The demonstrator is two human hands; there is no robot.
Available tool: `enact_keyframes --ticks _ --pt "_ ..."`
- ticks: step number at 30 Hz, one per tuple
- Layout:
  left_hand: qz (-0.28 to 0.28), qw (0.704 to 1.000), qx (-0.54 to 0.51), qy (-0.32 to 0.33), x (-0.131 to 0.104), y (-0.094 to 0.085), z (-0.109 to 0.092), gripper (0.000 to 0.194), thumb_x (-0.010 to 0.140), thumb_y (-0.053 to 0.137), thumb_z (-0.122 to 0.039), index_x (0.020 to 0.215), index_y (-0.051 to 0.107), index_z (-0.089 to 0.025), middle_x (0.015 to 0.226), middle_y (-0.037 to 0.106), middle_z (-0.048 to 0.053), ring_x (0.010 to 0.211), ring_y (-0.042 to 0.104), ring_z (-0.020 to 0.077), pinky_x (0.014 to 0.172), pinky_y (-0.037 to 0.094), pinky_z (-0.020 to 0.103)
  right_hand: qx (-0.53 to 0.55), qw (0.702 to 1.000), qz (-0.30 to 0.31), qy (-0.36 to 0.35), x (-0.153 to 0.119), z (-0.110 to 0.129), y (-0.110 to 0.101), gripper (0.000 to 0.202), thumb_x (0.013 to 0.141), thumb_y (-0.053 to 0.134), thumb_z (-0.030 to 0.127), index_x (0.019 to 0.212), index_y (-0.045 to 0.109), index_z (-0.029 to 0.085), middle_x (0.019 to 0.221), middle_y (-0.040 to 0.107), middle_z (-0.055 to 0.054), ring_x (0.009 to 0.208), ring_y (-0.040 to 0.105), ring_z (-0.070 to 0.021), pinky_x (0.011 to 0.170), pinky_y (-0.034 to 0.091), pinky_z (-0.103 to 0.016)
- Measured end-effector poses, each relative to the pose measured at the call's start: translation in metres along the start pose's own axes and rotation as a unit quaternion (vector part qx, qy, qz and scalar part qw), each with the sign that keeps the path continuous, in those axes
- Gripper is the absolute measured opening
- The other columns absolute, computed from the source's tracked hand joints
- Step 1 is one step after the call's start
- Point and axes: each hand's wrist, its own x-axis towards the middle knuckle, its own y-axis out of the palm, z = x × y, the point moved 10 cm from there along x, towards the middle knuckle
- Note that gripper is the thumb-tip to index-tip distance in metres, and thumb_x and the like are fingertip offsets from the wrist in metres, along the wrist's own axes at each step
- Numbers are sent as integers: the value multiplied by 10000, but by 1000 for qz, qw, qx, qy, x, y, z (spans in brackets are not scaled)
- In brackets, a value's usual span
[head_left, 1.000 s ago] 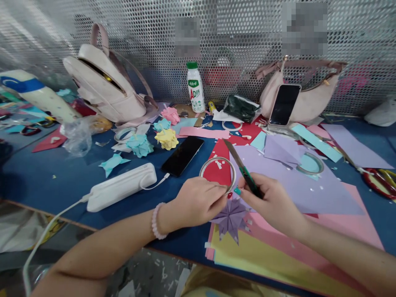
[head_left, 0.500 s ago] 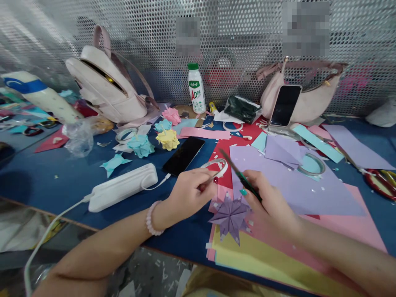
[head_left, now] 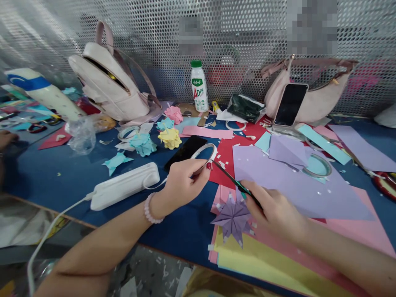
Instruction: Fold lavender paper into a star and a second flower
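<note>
My left hand (head_left: 185, 181) pinches a narrow roll of white tape (head_left: 214, 152) between thumb and fingers, held up over the table. In my right hand (head_left: 274, 206) is a pair of scissors (head_left: 228, 175) with dark blades and a green-and-black handle, mostly covered by the fingers. The blade tips meet the tape's edge right by my left fingertips. Below the scissors, a folded purple paper star (head_left: 233, 218) with small white tape bits on its points lies on stacked pink and yellow sheets (head_left: 247, 251).
A white power bank (head_left: 123, 185) is cabled to a black phone (head_left: 187, 150). Folded paper pieces, including a yellow one (head_left: 170, 138), sit behind. A milk bottle (head_left: 199, 86), a backpack (head_left: 114, 82) and a handbag (head_left: 321, 95) stand along the mesh wall. Another person's hand (head_left: 6, 140) shows at far left.
My left hand has lifted the tape roll slightly up and left. The scissors have come over to the left, their tips now at the tape by my left fingers. The other person's hand has appeared.
</note>
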Motion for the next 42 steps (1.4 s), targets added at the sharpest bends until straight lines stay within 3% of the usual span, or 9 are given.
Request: enact_keyframes --ticks 13,22,32,38,42 --pt "-20 1000 11 0 1 -3 3 305 851 487 -180 547 500 -159 480 429 -37 455 372 79 469 296 213 -65 995 -45 -56 0 16 -10 285 985 255 167 1126 496 114 627 662 -8 442 588 -145 429 329 -262" --pt "-33 998 35 40 1 -3 -2 312 818 494 -117 522 405 -159 488 347 -64 451 321 62 470 258 219 -123 986 -63 -92 -1 23 -12 301 987 244 148 1157 478 65 606 624 -6 400 532 -144 390 274 -291" --pt "-65 987 91 115 0 -8 -14 297 782 479 -66 517 394 -171 488 348 -60 466 325 74 479 268 238 -212 964 -75 -143 -9 41 -16 367 830 359 -9 1176 481 9 591 576 -11 401 472 -155 386 254 -299" --pt "-99 984 92 120 0 -26 -23 303 807 501 -75 527 431 -168 463 410 -51 445 376 74 465 304 222 -212 971 -33 -106 -7 26 -1 354 819 432 46 1158 531 24 599 597 -12 382 490 -155 380 249 -309" --pt "-104 985 88 111 0 -32 -24 303 825 506 -84 537 454 -163 449 430 -48 430 401 70 460 316 214 -236 966 -50 -96 -4 14 -2 324 862 442 83 1160 559 30 595 596 -12 379 479 -150 396 263 -306"
